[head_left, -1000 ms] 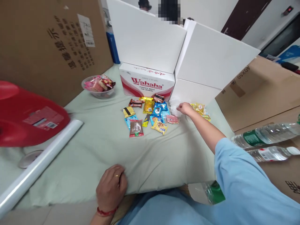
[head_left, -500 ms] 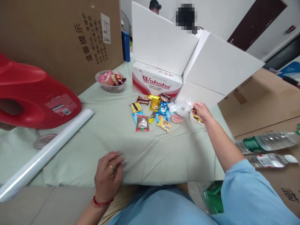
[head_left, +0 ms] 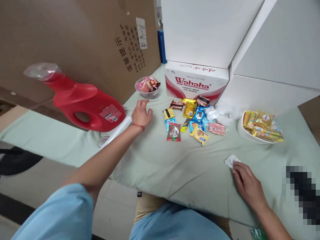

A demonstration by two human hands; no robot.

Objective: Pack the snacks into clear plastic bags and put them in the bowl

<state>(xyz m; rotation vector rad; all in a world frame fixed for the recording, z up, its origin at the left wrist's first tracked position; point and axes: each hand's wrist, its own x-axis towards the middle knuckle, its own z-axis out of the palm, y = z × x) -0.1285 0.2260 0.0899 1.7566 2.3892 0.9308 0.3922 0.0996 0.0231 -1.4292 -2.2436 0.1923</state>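
Left hand [head_left: 142, 115] has reached forward, unclenched — right hand [head_left: 251, 185] pinches crumpled plastic [head_left: 230, 160], partly hidden.

Layout of the table [head_left: 160, 166], as I see it from my remote post. Packets [head_left: 199, 116] lie mid-table, before a box [head_left: 175, 91]. Behind and left of them sits a bowl [head_left: 149, 95] with sweets [head_left: 147, 84] in it; to their right, a tub [head_left: 250, 135] with snacks [head_left: 262, 124] in it. Plastic film [head_left: 226, 113], its edges unclear to me, lies between packets and tub. At left, a jug [head_left: 87, 106] stands before a carton [head_left: 100, 43], a roll [head_left: 119, 130] just before the jug.
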